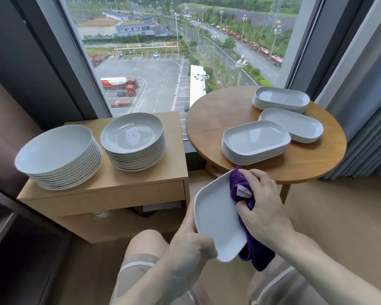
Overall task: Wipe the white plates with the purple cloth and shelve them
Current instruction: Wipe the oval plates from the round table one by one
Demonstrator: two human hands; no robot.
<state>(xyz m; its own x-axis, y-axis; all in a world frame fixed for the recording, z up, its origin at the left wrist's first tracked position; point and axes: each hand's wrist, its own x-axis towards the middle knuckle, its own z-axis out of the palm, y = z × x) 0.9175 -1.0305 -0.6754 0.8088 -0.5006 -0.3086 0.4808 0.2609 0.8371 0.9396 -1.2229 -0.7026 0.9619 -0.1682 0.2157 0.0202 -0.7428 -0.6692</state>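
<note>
Head view: left hand (190, 245) grips plate (216, 216) edge; right hand (262, 208) clutches purple cloth (243, 190). Hard wiping could tip plate loose.

a tall window (180, 51) fills the far wall, letting in flat daylight over a parking lot and road below. a light wooden cabinet (110, 194) with a drawer stands beneath it, just beside a round wooden table (306, 164). grey curtains (365, 119) hang at right; the floor (339, 205) is beige.

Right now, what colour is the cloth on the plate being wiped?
Purple cloth, with a small white tag, seen in the head view.
</note>
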